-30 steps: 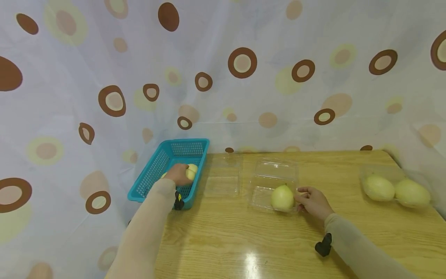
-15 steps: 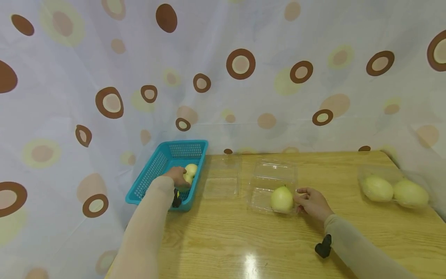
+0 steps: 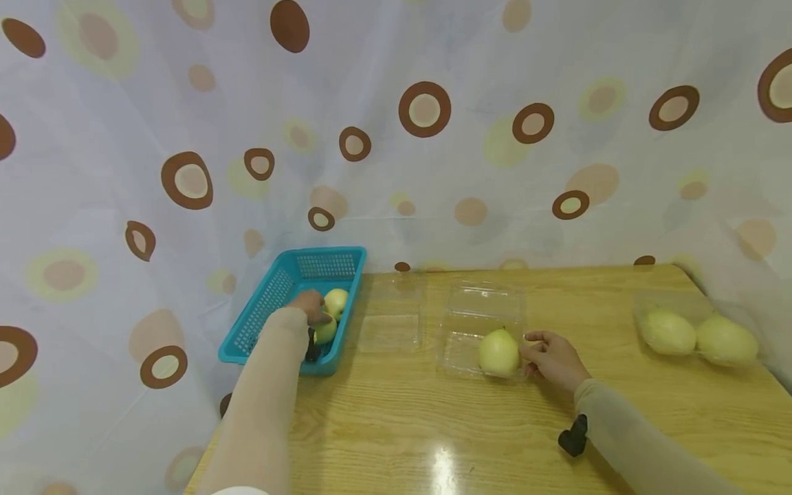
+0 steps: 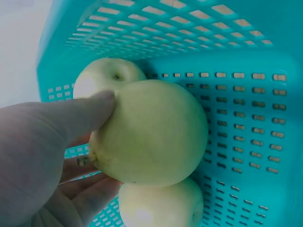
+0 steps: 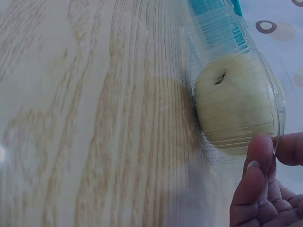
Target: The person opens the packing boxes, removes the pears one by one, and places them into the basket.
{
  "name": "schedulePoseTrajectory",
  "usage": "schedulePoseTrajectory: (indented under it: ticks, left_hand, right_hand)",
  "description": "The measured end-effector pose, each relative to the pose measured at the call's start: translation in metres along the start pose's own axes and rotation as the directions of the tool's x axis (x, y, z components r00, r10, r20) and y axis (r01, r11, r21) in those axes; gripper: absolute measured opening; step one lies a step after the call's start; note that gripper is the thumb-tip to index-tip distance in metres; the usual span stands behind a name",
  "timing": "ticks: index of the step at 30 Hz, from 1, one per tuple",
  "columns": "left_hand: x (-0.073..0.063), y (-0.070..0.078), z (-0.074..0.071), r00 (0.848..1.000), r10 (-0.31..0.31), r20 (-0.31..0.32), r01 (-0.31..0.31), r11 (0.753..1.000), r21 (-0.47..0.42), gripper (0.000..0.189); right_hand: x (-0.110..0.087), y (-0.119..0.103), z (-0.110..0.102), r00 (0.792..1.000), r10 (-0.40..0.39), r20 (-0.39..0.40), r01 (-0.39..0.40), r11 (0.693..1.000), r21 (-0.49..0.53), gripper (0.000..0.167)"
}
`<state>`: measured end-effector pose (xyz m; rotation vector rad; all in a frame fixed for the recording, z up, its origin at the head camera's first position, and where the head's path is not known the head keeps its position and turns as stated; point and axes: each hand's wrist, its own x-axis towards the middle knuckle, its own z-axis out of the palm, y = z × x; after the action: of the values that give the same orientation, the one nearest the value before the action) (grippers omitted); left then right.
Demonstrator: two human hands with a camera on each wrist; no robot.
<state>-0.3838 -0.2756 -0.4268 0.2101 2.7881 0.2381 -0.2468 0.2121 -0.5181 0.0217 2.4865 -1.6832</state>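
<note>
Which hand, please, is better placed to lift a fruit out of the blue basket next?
Likely the left hand: it grips a fruit inside the blue basket, while the right hand is away from it, pinching the edge of the clear container.

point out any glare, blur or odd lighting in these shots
Head: a bright glare patch on the table near the bottom edge; left wrist: soft detail on the held fruit, washed-out upper left corner; right wrist: thin light streaks across the clear box, plus a small bright spot at the left edge.
</note>
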Motion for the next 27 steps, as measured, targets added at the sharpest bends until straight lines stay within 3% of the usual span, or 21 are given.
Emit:
schedulePoseTrajectory:
  ticks: [8, 13, 21, 27]
  left_hand:
    - [-0.004, -0.007, -0.009, 0.993, 0.023, -0.115, -0.021, 1.000, 0.016, 0.047]
    - [-0.014, 0.005, -0.020, 0.982, 0.076, -0.174, -0.079, 0.997, -0.012, 0.047]
    - [-0.030, 0.048, -0.034, 0.950, 0.206, -0.236, -0.221, 0.974, -0.041, 0.046]
    - [-0.030, 0.086, -0.026, 0.923, 0.294, -0.247, -0.308, 0.951, -0.016, 0.045]
  right_hand:
    - [-0.001, -0.006, 0.002, 1.000, -0.001, 0.005, 0.001, 1.000, -0.014, 0.052]
    - [-0.002, -0.008, 0.002, 1.000, 0.009, 0.007, -0.009, 1.000, -0.002, 0.053]
    - [0.000, -0.002, 0.003, 1.000, 0.027, 0.000, -0.027, 1.000, -0.012, 0.055]
    - [0.001, -0.001, 0.006, 0.999, 0.039, -0.009, -0.039, 0.999, 0.018, 0.054]
